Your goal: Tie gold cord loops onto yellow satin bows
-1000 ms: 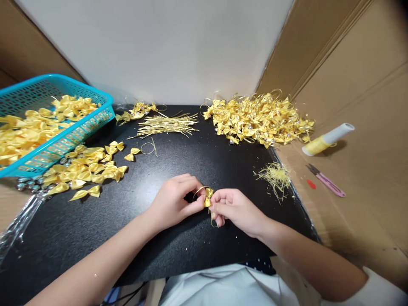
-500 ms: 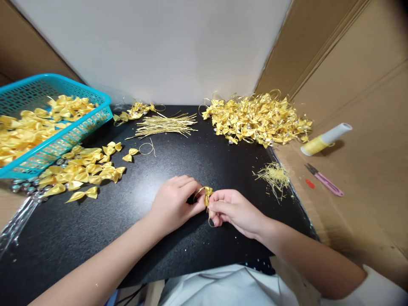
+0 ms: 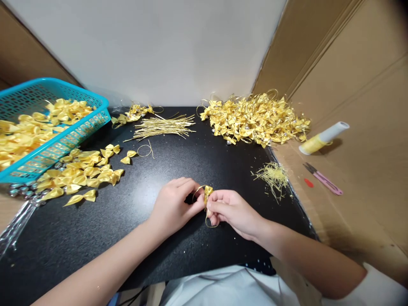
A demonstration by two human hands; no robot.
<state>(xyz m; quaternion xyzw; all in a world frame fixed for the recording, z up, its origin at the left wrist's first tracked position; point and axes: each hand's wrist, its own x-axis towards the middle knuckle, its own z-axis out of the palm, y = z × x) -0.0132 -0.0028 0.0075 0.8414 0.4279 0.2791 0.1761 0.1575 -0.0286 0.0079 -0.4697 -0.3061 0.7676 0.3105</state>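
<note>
Over the front middle of the black table, both hands meet at a yellow ribbon bow point(image 3: 208, 191). My left hand point(image 3: 178, 203) is closed in a pinch on the bow's left side, with a gold cord loop arching up by its fingertips. My right hand point(image 3: 232, 209) pinches at the bow's lower right, its fingers curled. A thin gold thread point(image 3: 211, 226) hangs in a loop below the right fingertips. The fingers partly cover the bow, so its knot is hard to make out.
A blue basket point(image 3: 106, 111) of yellow bows stands at left, near loose bows point(image 3: 84, 171) and silver bells point(image 3: 24, 190). Gold cords point(image 3: 164, 126) lie at the back, beside a heap of finished-looking bows point(image 3: 255, 119). Thread scraps point(image 3: 273, 177), pink snips point(image 3: 324, 179) and a thread tube point(image 3: 323, 138) are at right.
Both hands keep their pinch on the bow with barely any movement. The thread loop beneath the right fingers hangs a little wider. The whole view has shifted slightly.
</note>
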